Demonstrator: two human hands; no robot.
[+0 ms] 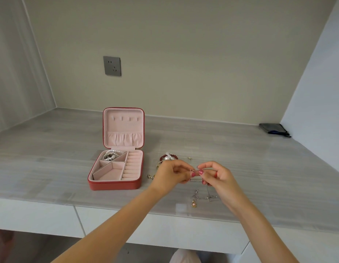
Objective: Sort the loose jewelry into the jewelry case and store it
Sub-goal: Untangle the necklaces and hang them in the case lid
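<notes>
- Pinching a small ring-like piece (192, 170) between left hand (172, 174) and right hand (216, 177), both grips closed on it, above the counter (51, 149), right of the open jewelry case (115, 169).
- Risk: it slips and tangles with the chains (202, 196) below.

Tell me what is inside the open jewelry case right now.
In the jewelry case, only the back-left compartment is filled, with a heap of pearl strands. The other compartments and ring rolls look bare. Whatever lies under the pearls or in the lid pocket is hidden.
</notes>
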